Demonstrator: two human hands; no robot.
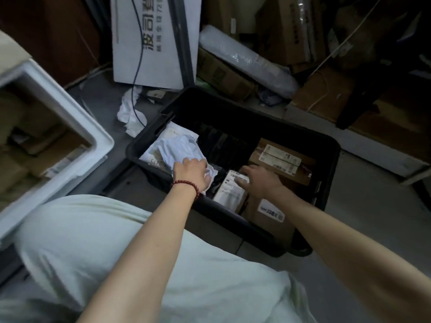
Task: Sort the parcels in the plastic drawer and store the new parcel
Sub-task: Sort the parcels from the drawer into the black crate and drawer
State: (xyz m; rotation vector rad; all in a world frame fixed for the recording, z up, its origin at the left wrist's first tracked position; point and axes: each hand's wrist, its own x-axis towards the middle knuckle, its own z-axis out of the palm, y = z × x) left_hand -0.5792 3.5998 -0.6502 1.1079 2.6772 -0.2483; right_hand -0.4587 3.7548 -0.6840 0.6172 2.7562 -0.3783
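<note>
Head view, left to right. At the left edge, a white foam box [70,117] holding cardboard boxes. At top centre, an upright white carton [130,43] with printed characters; below it, crumpled white wrapping [127,115] on the floor. At centre, the black plastic drawer [235,106], open on the floor.

In the drawer's left end lies a white bag parcel [178,146]. The left hand [192,170], a red bead bracelet [186,185] on its wrist, has its fingers curled into the bag's near edge, gripping it. Just to the right stands a small box [229,193] with a white label. The right hand [261,180] lies on its far end, fingers bent over the edge and holding it. Touching it are two brown boxes: a far box [283,159] and a near box [265,217], both labelled, in the drawer's right end.
</note>
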